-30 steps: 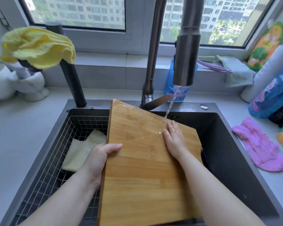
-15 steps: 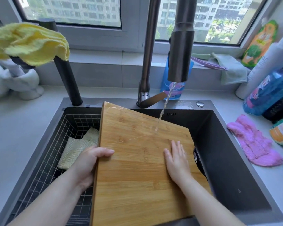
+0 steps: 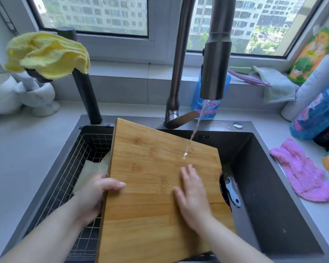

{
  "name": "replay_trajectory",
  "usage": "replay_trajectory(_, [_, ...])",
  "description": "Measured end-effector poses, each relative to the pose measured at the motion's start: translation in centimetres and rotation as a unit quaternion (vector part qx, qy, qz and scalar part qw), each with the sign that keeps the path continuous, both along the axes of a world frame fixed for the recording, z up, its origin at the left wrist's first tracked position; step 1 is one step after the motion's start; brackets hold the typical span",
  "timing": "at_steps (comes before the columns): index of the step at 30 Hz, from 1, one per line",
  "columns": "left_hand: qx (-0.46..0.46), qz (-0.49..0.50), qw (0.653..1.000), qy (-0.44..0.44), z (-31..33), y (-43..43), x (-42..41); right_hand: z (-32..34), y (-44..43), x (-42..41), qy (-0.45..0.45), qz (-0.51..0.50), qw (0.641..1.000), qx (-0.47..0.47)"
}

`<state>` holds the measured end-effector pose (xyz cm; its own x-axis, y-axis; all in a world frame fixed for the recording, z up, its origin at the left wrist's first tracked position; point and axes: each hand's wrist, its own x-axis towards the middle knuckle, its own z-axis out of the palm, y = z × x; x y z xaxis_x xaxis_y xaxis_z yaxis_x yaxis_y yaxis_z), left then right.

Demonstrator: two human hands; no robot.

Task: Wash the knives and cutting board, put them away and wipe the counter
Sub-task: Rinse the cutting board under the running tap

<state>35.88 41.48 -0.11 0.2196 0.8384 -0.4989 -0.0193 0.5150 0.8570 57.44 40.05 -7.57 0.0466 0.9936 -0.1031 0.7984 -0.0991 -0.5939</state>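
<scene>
A bamboo cutting board [image 3: 152, 168] lies tilted across the dark sink [image 3: 270, 186] under the running faucet [image 3: 215, 63]. The thin stream lands on the board's upper right part. My left hand [image 3: 97, 194] grips the board's left edge, thumb on top. Flat on the board's lower right, fingers spread, rests my right hand [image 3: 193, 196], just below where the water lands. Past the board's right edge, a grey-handled utensil [image 3: 231, 192] lies in the sink over a dark round item; no knife blade is visible.
A wire basket [image 3: 68, 179] with a pale cloth [image 3: 91, 169] fills the sink's left side. A yellow cloth [image 3: 47, 54] hangs over a black post. A pink cloth [image 3: 308, 173] and bottles [image 3: 315, 112] sit on the right counter. White ceramic pieces [image 3: 17, 93] stand at far left.
My right hand has slid down the board, away from the stream, then a little to the left. The left hand keeps its grip on the left edge.
</scene>
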Motion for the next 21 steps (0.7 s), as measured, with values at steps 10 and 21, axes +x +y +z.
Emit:
replay_trajectory(10, [-0.005,-0.013,1.000,0.008,-0.5,0.3,-0.7,0.2,8.8,2.0,0.025,-0.066,0.998,-0.003])
replay_trajectory(21, [0.002,-0.051,0.999,-0.001,-0.7,0.7,-0.4,-0.9,7.8,2.7,0.070,-0.075,0.994,0.037])
